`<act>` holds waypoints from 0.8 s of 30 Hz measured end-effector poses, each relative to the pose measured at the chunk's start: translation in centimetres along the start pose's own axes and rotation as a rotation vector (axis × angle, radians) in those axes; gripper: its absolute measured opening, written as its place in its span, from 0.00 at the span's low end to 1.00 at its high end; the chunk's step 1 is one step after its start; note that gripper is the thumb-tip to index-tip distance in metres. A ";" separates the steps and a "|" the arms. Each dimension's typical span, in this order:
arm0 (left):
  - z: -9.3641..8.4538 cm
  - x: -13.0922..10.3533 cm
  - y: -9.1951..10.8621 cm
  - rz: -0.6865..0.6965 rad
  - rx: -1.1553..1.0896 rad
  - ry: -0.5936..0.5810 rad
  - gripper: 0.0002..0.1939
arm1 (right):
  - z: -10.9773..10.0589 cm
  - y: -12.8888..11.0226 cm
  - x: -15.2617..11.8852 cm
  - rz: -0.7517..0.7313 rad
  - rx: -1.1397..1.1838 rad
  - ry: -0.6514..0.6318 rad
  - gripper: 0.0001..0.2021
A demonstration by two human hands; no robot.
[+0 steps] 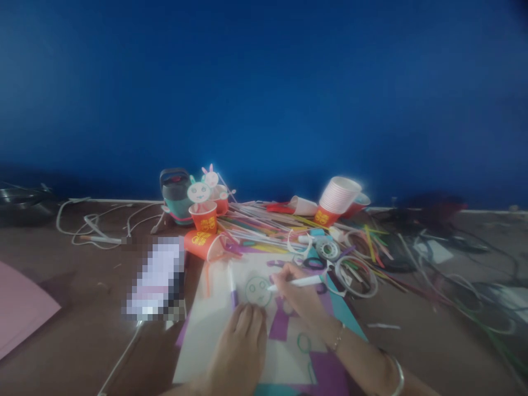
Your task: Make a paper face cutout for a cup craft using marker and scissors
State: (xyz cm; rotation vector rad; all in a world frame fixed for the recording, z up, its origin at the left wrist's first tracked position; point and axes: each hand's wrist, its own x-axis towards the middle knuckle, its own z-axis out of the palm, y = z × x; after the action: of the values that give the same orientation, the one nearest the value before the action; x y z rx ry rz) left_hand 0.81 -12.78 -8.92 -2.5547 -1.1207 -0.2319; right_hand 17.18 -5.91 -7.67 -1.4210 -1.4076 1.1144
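My right hand [295,291] grips a white marker [305,281] with a greenish end. Its tip is at the right side of a round face drawing [256,287] in green outline. My left hand [243,341] lies with its fingers on the white paper [198,352], just below that drawing. A purple-and-white marker [233,289] rests on the sheet, left of the face. Purple paper [279,324] shows through cut-out gaps near my right wrist. Another small green circle [304,342] is drawn lower on the sheet.
Orange paper cups [205,221], one with a rabbit face [199,191], stand behind the paper at left. A cup stack [336,198], a tape roll [328,248] and many coloured sticks [264,220] lie behind it. A blurred-out phone [157,278] with a cable is at left.
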 end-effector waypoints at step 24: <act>0.1 -0.2 0.0 0.015 0.011 -0.024 0.18 | 0.2 -0.3 -0.4 -0.167 -0.180 -0.061 0.10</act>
State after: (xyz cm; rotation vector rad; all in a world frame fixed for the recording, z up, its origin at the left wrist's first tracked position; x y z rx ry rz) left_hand 0.73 -12.86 -9.07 -2.5620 -1.1084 -0.1913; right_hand 16.94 -6.35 -7.36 -1.3734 -1.6727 0.9511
